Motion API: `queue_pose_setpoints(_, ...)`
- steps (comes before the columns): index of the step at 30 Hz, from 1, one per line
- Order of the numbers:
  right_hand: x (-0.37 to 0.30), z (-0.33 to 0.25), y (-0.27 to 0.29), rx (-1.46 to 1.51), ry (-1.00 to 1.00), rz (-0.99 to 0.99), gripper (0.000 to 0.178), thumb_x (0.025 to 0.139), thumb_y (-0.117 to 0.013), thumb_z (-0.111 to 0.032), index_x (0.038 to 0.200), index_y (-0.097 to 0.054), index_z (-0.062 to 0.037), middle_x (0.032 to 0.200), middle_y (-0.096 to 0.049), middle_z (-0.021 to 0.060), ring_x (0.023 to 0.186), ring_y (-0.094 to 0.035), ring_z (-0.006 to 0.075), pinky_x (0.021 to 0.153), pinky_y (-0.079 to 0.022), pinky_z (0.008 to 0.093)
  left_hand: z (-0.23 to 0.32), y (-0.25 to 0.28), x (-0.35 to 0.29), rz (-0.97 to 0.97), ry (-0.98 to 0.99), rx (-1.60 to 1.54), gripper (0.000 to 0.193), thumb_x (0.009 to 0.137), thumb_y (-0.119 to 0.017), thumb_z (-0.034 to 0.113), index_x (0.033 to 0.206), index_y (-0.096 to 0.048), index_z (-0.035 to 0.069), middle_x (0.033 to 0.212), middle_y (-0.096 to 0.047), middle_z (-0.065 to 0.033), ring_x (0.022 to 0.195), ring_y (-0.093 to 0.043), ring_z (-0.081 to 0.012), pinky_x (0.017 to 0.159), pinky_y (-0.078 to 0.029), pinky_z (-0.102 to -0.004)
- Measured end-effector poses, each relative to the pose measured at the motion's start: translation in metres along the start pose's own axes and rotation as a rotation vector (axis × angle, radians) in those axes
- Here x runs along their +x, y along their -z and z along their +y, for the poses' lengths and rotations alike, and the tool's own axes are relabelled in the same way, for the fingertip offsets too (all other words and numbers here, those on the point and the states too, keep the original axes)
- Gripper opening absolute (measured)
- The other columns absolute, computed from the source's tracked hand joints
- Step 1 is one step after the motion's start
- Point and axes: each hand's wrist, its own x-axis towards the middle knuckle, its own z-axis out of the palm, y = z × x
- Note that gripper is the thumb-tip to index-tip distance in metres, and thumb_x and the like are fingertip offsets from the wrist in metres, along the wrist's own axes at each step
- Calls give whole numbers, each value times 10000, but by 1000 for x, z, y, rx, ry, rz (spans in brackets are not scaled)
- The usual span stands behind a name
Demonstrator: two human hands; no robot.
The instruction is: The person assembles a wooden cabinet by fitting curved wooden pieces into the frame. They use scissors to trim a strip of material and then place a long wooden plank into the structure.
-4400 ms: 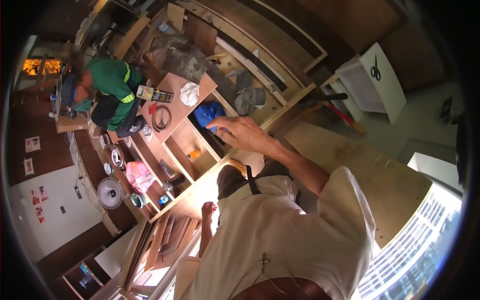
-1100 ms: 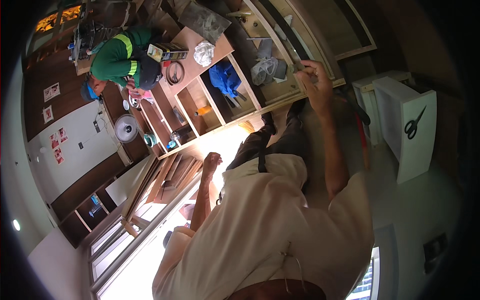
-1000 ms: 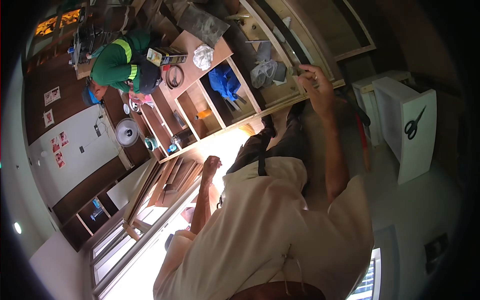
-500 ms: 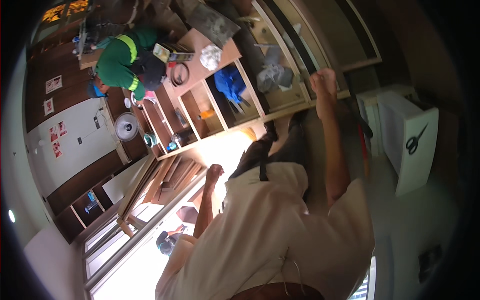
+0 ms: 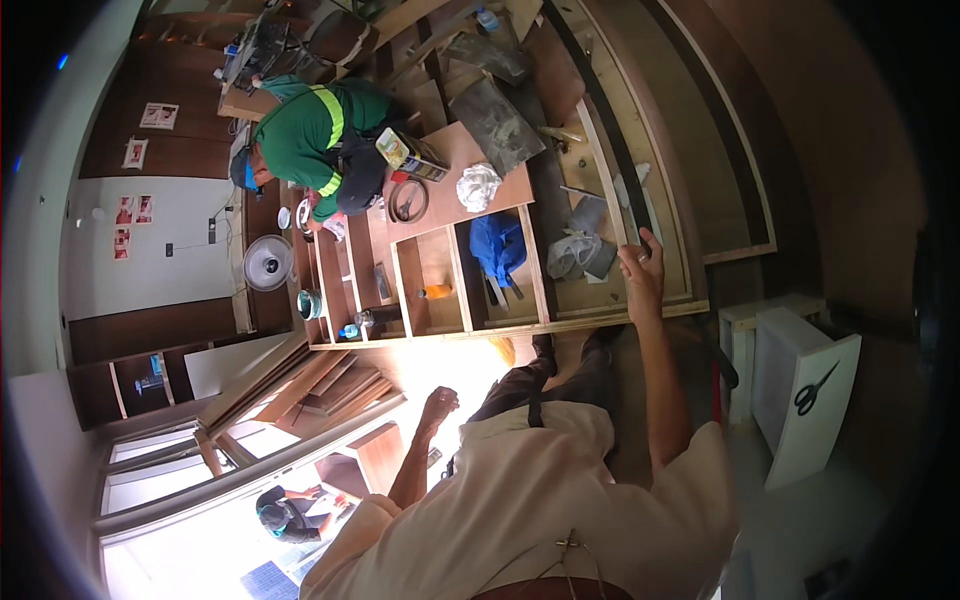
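My right hand (image 5: 642,272) is raised over the near edge of a low wooden frame (image 5: 565,325) with open compartments. Its fingers are partly bent and apart, with nothing visible in them. Nearest to it in the frame are a crumpled clear plastic bag (image 5: 574,254) and a grey flat piece (image 5: 588,214). My left hand (image 5: 440,406) hangs in the air over the bright floor, apart from the frame. Its fingers are curled in, and no object shows in it. A blue cloth or bag (image 5: 497,248) lies in a middle compartment, and an orange bottle (image 5: 435,292) in another.
A co-worker in a green top (image 5: 300,135) bends over the frame at the far left. A board (image 5: 455,205) bears a tin (image 5: 412,155), a tape roll (image 5: 408,200) and crumpled white material (image 5: 478,187). Right: a white drawer (image 5: 800,390) with scissors (image 5: 817,390). Left: stacked planks (image 5: 325,385); another person (image 5: 285,515).
My view has shifted, so the frame sits lower and farther right in the picture. My right hand's fingers have loosened from a closed shape. The left hand stays curled.
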Motion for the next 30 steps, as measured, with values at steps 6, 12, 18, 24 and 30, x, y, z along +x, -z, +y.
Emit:
queue_pose_setpoints(6,-7,-3,-22,-38,-8,-60,617,865,-693,-131,1375,-369,-6,911,-635,17,731,-499,69,655,-361,204,-5,-5,16,-20,43,-71,145,898,-572,131,982,-589,13,834,-632,-72,722,-623,-149,637,-487,-261)
queue_pose_setpoints(12,-24,2,-41,-46,12,-65,404,927,-609,-140,1274,-433,-30,885,-604,31,662,-469,71,611,-364,205,-18,2,43,-64,66,-149,162,886,-588,141,981,-588,9,835,-629,-76,721,-617,-151,636,-494,-267)
queue_pose_setpoints(18,-41,8,-76,76,154,81,184,984,-531,-154,1138,-470,-73,785,-490,7,606,-411,67,537,-325,204,12,2,83,-47,-80,-105,136,908,-555,148,937,-601,23,798,-628,-68,718,-617,-143,638,-499,-269)
queue_pose_setpoints(24,-57,-17,-145,-36,319,-6,226,973,-550,-129,1169,-472,-48,821,-516,11,633,-434,67,562,-355,198,94,-3,105,46,-658,186,205,942,-559,199,889,-610,7,721,-627,-94,701,-636,-169,646,-498,-323)
queue_pose_setpoints(30,-79,-36,-188,-65,297,-237,205,978,-548,-135,1153,-489,-46,812,-496,-9,666,-416,56,569,-336,192,224,-19,58,-105,-776,51,191,964,-585,190,927,-595,4,754,-611,-61,701,-586,-143,662,-480,-296)
